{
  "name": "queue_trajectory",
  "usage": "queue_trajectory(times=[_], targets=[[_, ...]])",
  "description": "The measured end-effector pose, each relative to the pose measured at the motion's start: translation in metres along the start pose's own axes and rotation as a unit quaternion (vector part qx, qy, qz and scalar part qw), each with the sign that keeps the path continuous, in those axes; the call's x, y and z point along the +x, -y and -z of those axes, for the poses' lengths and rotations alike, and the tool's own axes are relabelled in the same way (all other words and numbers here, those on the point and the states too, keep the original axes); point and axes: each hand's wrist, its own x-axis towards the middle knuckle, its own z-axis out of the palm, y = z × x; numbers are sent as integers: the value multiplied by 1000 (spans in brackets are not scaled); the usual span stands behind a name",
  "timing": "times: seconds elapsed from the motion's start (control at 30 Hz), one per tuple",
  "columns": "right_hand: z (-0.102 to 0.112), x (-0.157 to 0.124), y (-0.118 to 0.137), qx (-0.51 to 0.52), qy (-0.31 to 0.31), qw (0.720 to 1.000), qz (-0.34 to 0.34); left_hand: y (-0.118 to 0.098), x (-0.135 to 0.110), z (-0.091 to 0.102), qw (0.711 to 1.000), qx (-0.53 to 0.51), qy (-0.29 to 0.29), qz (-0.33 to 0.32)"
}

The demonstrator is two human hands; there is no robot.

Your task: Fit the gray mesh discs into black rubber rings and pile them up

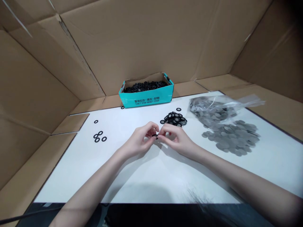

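Note:
Over the middle of the white table, my left hand (143, 138) and my right hand (174, 137) meet fingertip to fingertip. Both pinch one small black ring (155, 136) between them, mostly covered by the fingers. Whether a grey disc sits inside it, I cannot tell. Just beyond my right hand lies a pile of black rings with grey centres (176, 119). Several bare black rings (97, 139) rest on the table to the left. A heap of thin grey discs (234, 137) spreads out on the right.
A turquoise box (149, 98) full of black rings stands at the back of the table. A clear plastic bag (213, 108) holding grey discs lies behind the heap. Cardboard walls (146, 37) enclose the white table (94, 176) at the back and sides.

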Motion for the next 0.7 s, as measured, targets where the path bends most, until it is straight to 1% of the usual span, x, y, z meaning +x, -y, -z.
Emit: queue_trajectory(times=[0.13, 0.23, 0.3, 0.47, 0.7], targets=[[-4, -1, -4, -4, -5, 1000, 5, -1, 1, 2, 999, 29, 21, 17], [-5, 0, -8, -20, 15, 1000, 8, 2, 0, 0, 999, 36, 24, 33], [-4, 0, -9, -24, 21, 999, 8, 4, -1, 0, 999, 30, 19, 34], [3, 1, -6, -27, 3, 1000, 6, 4, -1, -1, 1000, 3, 0, 24], [5, 2, -6, -30, 10, 999, 15, 6, 1, -5, 999, -31, -12, 24]])
